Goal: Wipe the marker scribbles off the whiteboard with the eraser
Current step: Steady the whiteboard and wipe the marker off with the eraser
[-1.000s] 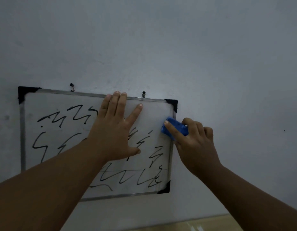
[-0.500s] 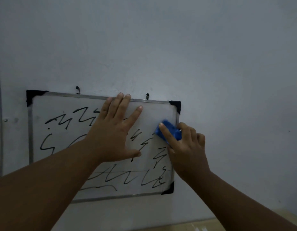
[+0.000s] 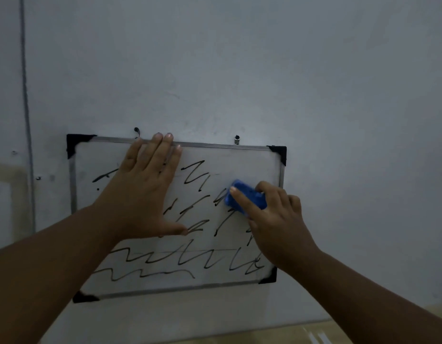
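Observation:
A small whiteboard (image 3: 239, 160) with a metal frame and black corner caps hangs on the wall. Black marker scribbles (image 3: 190, 259) run across it in several rows. My left hand (image 3: 143, 194) lies flat on the board's upper left part, fingers together and reaching the top frame; it covers some scribbles. My right hand (image 3: 277, 219) grips a blue eraser (image 3: 249, 197) and presses it on the board's right side, at the level of the upper rows. The strip of board above and right of the eraser looks free of marks.
The board hangs from two small hooks (image 3: 236, 139) on a pale grey wall (image 3: 339, 95). A thin vertical line (image 3: 26, 120) runs down the wall at the left. A light floor or surface (image 3: 363, 331) shows at the bottom right.
My right hand has slid the eraser leftward from the board's right edge onto the scribbles. My left hand has shifted left along the top of the board. The camera view has shifted, putting the board further right.

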Tool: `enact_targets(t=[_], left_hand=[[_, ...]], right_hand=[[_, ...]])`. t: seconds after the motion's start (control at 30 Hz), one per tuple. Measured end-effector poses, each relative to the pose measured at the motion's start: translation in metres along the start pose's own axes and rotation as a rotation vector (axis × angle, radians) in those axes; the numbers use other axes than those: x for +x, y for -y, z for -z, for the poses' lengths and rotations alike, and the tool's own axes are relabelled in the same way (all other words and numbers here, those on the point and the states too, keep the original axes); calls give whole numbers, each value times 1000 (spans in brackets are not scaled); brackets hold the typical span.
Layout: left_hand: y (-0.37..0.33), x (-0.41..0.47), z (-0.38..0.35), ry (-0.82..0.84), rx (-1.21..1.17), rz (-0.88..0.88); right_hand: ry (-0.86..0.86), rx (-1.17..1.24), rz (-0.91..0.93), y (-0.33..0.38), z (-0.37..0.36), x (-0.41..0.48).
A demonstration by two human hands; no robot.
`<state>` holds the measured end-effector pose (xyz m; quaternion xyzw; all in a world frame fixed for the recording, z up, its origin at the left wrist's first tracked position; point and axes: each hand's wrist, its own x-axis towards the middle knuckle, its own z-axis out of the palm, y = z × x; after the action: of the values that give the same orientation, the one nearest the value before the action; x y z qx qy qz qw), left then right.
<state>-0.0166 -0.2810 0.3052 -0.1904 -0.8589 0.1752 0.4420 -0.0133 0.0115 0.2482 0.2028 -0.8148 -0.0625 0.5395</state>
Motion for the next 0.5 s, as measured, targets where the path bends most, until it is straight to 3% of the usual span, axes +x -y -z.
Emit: enact_targets(t=[0.17,0.33,0.5], left_hand=[[9,-4,-1,29,36,-9],[10,-3,1,26,-9,28],[8,-2,1,21,-46,55]], right_hand=[[-67,35,-161,19,0,15],[-40,-3,-32,35,-8,11],[-81,5,-159,42,-9,20]])
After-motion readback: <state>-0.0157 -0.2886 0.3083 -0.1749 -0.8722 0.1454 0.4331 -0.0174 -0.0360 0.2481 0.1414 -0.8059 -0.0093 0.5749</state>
